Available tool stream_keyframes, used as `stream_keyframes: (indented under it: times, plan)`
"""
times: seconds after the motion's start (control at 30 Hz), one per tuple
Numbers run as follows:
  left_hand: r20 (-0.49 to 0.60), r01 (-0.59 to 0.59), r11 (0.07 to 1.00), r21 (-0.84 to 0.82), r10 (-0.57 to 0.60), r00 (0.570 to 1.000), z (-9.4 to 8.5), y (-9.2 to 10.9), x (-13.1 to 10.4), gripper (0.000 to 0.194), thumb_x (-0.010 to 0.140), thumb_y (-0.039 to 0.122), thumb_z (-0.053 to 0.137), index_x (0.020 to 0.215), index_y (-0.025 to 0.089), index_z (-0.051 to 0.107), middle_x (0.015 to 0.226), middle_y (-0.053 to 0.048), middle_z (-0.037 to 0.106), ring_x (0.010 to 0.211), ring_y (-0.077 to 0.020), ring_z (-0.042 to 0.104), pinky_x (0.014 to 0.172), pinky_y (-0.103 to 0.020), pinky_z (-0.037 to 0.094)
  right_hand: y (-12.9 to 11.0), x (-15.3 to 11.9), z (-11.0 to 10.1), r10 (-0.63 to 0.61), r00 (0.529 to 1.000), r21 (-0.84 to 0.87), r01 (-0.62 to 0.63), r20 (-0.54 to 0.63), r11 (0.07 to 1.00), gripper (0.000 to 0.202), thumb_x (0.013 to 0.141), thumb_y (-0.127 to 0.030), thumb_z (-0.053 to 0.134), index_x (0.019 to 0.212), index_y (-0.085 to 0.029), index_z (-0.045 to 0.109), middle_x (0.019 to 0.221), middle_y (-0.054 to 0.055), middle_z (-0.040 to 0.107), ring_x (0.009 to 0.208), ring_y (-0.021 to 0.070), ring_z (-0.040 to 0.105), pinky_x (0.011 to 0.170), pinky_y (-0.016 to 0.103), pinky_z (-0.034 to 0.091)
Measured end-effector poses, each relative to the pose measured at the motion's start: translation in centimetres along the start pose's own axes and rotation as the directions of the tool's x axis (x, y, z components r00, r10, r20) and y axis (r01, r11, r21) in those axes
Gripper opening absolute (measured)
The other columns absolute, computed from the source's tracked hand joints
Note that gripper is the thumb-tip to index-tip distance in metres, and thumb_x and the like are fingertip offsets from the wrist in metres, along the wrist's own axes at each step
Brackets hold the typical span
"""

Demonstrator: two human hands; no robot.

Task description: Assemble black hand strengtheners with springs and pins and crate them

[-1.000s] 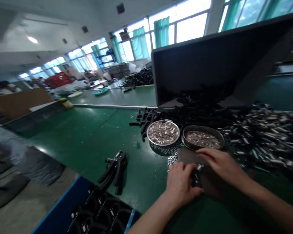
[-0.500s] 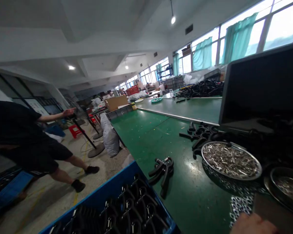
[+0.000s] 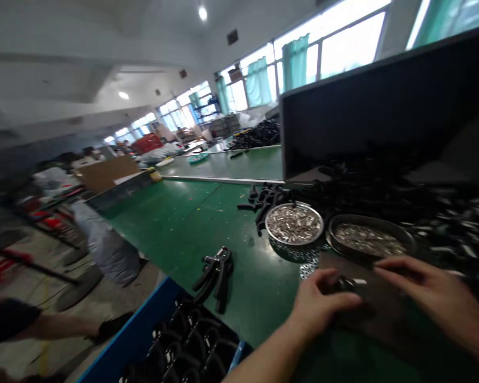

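Head view: left hand (image 3: 317, 302) grips dark part (image 3: 348, 282), partly hidden, shiny metal end, toward worktop's (image 3: 263, 290) near edge; right hand (image 3: 429, 282), grip unclear.

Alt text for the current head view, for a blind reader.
Left hand holds a dark part over a green bench, right hand close by. Behind: two dishes of metal pieces. Lower left: a blue crate of black handles.

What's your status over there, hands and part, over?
Left hand: grip around small dark part, shiny piece at its end. Right hand: close beside, hold unclear. Nearest obstacle: oval dish of metal bits, just beyond.
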State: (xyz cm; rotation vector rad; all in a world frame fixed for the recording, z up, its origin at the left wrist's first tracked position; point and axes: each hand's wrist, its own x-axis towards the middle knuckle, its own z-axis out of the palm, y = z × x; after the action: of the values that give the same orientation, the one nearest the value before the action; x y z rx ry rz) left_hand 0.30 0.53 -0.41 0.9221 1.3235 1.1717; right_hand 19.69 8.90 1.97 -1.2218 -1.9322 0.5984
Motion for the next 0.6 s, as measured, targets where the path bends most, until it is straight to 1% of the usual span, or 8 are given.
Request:
stream_keyframes:
  times: [0.03,0.07,0.1,0.17,0.23,0.33,0.43,0.6]
  plan:
    - [0.042,0.070,0.980,-0.184,-0.063,0.997,-0.1,0.4,-0.1,0.066,0.056,0.043,0.080,0.114,0.016,0.062,0.101,-0.009,0.066,0.091,-0.0231,0.061,0.086,-0.036,0.046,-1.1,-0.9,0.0,0.077,0.994,0.099,-0.084,0.073,0.991,0.030,0.071,-0.055,0.064,0.071,-0.026,0.071,0.073,0.006,0.071,0.065,0.0225,0.066,0.056,0.031,0.051]
    - [0.085,0.133,0.933,-0.336,-0.110,0.990,-0.1,0.7,-0.2,0.060,0.060,0.042,0.077,0.112,0.015,0.062,0.094,-0.007,0.067,0.083,-0.0192,0.062,0.080,-0.032,0.048,-2.2,-1.5,0.1,0.107,0.989,0.181,-0.124,0.102,0.976,0.030,0.071,-0.054,0.064,0.072,-0.025,0.070,0.075,0.006,0.071,0.071,0.0231,0.066,0.062,0.032,0.052]
    - [0.123,0.193,0.870,-0.453,-0.154,0.980,-0.2,0.9,-0.2,0.055,0.063,0.043,0.075,0.108,0.013,0.063,0.086,-0.006,0.067,0.074,-0.0159,0.062,0.073,-0.029,0.049,-3.1,-2.0,0.5,0.117,0.987,0.224,-0.139,0.106,0.965,0.028,0.071,-0.051,0.064,0.070,-0.023,0.069,0.075,0.006,0.070,0.073,0.0226,0.066,0.064,0.032,0.052]
    - [0.194,0.301,0.747,-0.592,-0.231,0.954,-0.2,1.1,-0.4,0.048,0.066,0.044,0.073,0.099,0.011,0.064,0.076,-0.004,0.065,0.064,-0.0130,0.061,0.063,-0.024,0.049,-4.3,-2.7,1.1,0.104,0.991,0.267,-0.124,0.088,0.956,0.021,0.072,-0.042,0.065,0.068,-0.022,0.068,0.074,0.004,0.068,0.074,0.0205,0.064,0.067,0.031,0.050]
    - [0.263,0.385,0.655,-0.650,-0.282,0.923,-0.1,1.1,-0.7,0.044,0.068,0.044,0.073,0.093,0.009,0.064,0.073,-0.004,0.064,0.061,-0.0131,0.062,0.059,-0.023,0.050,-4.7,-3.1,1.6,0.072,0.995,0.283,-0.090,0.073,0.955,0.015,0.074,-0.034,0.065,0.068,-0.021,0.067,0.074,0.003,0.066,0.074,0.0183,0.062,0.068,0.029,0.048]
    - [0.337,0.441,0.589,-0.677,-0.285,0.897,0.2,1.3,-1.2,0.042,0.071,0.041,0.072,0.091,0.006,0.063,0.074,-0.006,0.065,0.060,-0.0137,0.063,0.059,-0.023,0.052,-4.4,-3.4,1.7,0.041,0.996,0.295,-0.063,0.082,0.954,0.010,0.075,-0.028,0.064,0.069,-0.020,0.067,0.075,0.002,0.065,0.075,0.0169,0.061,0.069,0.028,0.046]
    - [0.347,0.445,0.575,-0.686,-0.279,0.896,0.3,1.5,-1.5,0.041,0.071,0.040,0.071,0.093,0.005,0.063,0.075,-0.007,0.066,0.060,-0.0142,0.064,0.059,-0.023,0.053,-4.2,-3.4,1.6,0.024,0.996,0.294,-0.050,0.090,0.954,0.008,0.075,-0.025,0.065,0.069,-0.020,0.067,0.075,0.002,0.064,0.075,0.0166,0.061,0.069,0.028,0.046]
    - [0.329,0.434,0.602,-0.670,-0.283,0.901,0.3,1.4,-1.5,0.044,0.070,0.039,0.072,0.096,0.005,0.063,0.077,-0.007,0.066,0.061,-0.0148,0.064,0.060,-0.023,0.053,-4.3,-3.3,1.4,0.013,0.995,0.288,-0.041,0.097,0.957,0.007,0.075,-0.024,0.065,0.069,-0.020,0.067,0.074,0.002,0.064,0.074,0.0168,0.060,0.069,0.029,0.045]
